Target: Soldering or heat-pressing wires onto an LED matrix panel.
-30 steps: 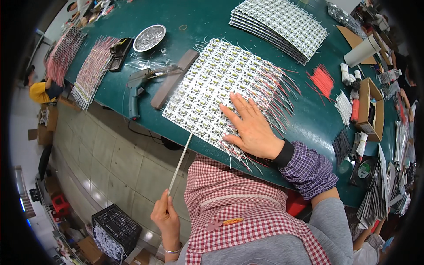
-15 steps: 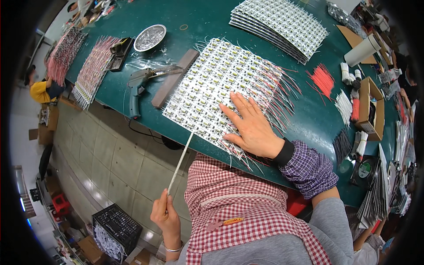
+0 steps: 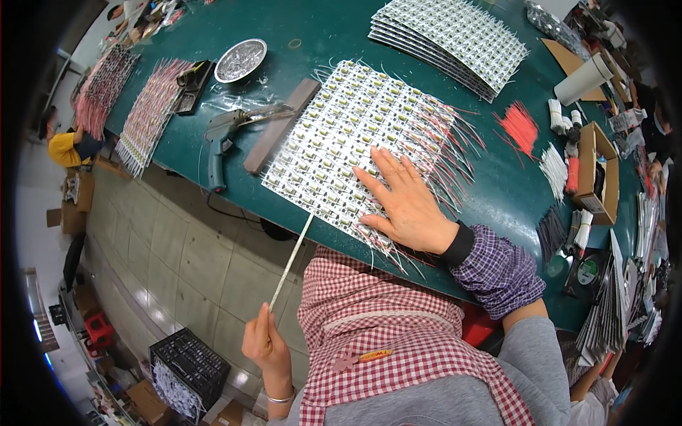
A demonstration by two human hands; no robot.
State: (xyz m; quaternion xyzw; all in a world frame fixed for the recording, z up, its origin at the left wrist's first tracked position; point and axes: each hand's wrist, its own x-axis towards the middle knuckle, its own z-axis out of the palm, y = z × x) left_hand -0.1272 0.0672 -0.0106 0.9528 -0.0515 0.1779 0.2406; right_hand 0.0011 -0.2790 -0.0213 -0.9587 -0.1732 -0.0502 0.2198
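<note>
A white circuit board panel (image 3: 334, 142), set with rows of small green-yellow parts, lies on the green table. Red and white wires stick out along its right side. My right hand (image 3: 415, 216) rests on the panel's lower right, fingers spread and palm down. Beyond the table's front edge, my left hand (image 3: 267, 348) pinches the lower end of a long thin white strip (image 3: 291, 263). Its upper end meets the panel's near edge; whether the two are joined I cannot tell. A dark flat bar (image 3: 280, 128) lies along the panel's left edge.
Left of the bar lies a soldering gun (image 3: 217, 153), with a metal bowl (image 3: 241, 61) behind it. Stacked panels (image 3: 455, 42) stand at the back. Red wires (image 3: 518, 128) and a cardboard box (image 3: 595, 174) are on the right. A black crate (image 3: 188, 373) stands on the floor.
The strip's upper end has shifted very slightly to the right along the panel's near edge. Both hands stay nearly where they were.
</note>
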